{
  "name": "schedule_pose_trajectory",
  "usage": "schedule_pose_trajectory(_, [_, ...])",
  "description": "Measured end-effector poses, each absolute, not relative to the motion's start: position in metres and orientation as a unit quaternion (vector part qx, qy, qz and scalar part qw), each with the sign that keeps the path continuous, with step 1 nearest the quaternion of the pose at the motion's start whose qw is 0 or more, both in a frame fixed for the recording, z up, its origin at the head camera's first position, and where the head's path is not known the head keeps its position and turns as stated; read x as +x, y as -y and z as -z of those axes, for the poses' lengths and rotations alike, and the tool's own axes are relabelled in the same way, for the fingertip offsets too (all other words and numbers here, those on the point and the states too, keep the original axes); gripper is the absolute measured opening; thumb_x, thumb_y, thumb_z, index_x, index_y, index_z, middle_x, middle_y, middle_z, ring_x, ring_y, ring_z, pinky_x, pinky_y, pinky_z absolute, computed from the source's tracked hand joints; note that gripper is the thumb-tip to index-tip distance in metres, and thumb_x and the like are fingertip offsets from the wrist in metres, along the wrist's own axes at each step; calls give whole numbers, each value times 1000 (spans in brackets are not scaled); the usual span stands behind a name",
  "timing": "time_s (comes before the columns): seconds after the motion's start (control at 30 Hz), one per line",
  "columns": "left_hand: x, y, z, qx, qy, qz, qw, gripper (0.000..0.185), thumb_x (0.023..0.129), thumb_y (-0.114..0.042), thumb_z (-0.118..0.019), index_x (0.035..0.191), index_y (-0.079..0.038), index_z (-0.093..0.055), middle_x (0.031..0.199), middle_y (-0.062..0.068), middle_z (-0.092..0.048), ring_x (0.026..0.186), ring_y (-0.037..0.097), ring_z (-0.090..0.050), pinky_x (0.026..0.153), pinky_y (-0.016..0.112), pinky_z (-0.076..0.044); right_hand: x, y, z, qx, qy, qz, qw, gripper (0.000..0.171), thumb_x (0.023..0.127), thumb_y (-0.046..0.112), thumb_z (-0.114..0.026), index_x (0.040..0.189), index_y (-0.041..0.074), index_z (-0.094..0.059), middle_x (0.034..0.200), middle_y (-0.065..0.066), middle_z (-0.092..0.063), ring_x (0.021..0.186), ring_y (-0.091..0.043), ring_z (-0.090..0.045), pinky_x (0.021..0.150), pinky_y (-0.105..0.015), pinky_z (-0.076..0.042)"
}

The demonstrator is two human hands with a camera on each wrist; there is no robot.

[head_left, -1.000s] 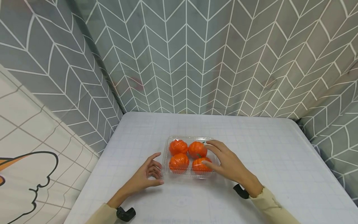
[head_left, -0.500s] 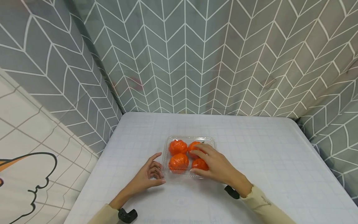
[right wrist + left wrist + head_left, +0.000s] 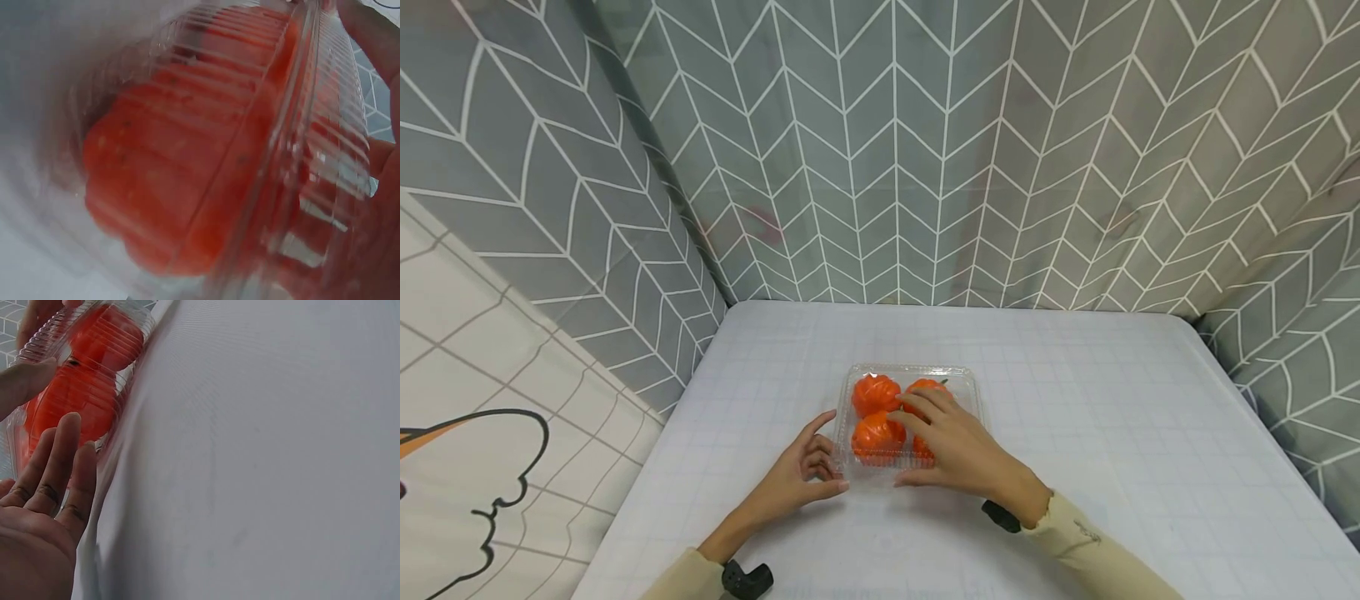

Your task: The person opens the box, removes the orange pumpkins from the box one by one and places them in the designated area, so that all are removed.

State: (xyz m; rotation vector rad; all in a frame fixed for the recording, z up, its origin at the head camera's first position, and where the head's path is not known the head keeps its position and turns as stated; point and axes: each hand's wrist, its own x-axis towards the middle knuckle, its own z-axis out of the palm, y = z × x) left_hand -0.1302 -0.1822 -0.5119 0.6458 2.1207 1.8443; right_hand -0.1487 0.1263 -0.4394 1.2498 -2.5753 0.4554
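A clear plastic clamshell box (image 3: 964, 379) holding several orange-red tomatoes (image 3: 876, 393) sits mid-table. My right hand (image 3: 947, 442) lies across its lid, fingers stretched toward the far left tomatoes and thumb at the near edge. It covers the near right tomato. My left hand (image 3: 808, 473) rests on the table at the box's near left corner, fingers relaxed beside its wall. In the left wrist view those fingers (image 3: 59, 465) point at the ribbed box (image 3: 94, 394). The right wrist view shows the lid (image 3: 312, 125) and a tomato (image 3: 175, 181) close up and blurred.
The box stands on a pale grid-patterned table (image 3: 1112, 433). Grey chevron curtains (image 3: 925, 150) close in the back and both sides. A white panel with a drawing (image 3: 490, 467) leans at the left.
My right hand has slid left over the lid, from the box's right side to its middle. The left hand has stayed by the near left corner.
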Motion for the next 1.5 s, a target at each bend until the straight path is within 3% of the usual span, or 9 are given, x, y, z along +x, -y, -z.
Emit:
schedule_pose_trajectory(0.3, [-131, 178, 516, 215, -732, -634, 123, 102, 86, -6, -84, 164, -19, -19, 107, 21, -58, 87, 17, -65, 80, 30, -59, -148, -119, 442, 428, 886, -123, 128, 84, 75, 61, -86, 139, 13, -62, 144, -12, -55, 135, -34, -47, 112, -49, -43])
schedule_pose_trajectory(0.9, [-131, 168, 512, 172, -754, -625, 104, 101, 86, -13, -86, 164, -25, -22, 98, 9, -56, 76, 10, -55, 72, 25, -55, -153, -118, 445, 431, 882, -113, 151, 74, 80, 57, -83, 137, 13, -64, 141, -11, -58, 133, -32, -49, 107, -50, -48])
schedule_pose_trajectory(1.5, [-131, 163, 513, 184, -712, -668, 117, 103, 90, -6, -80, 166, -23, -14, 89, 9, -58, 76, 17, -69, 71, 33, -61, -154, -118, 445, 431, 881, -118, 156, 72, 80, 55, -84, 136, 12, -66, 140, -12, -60, 131, -32, -50, 98, -47, -54])
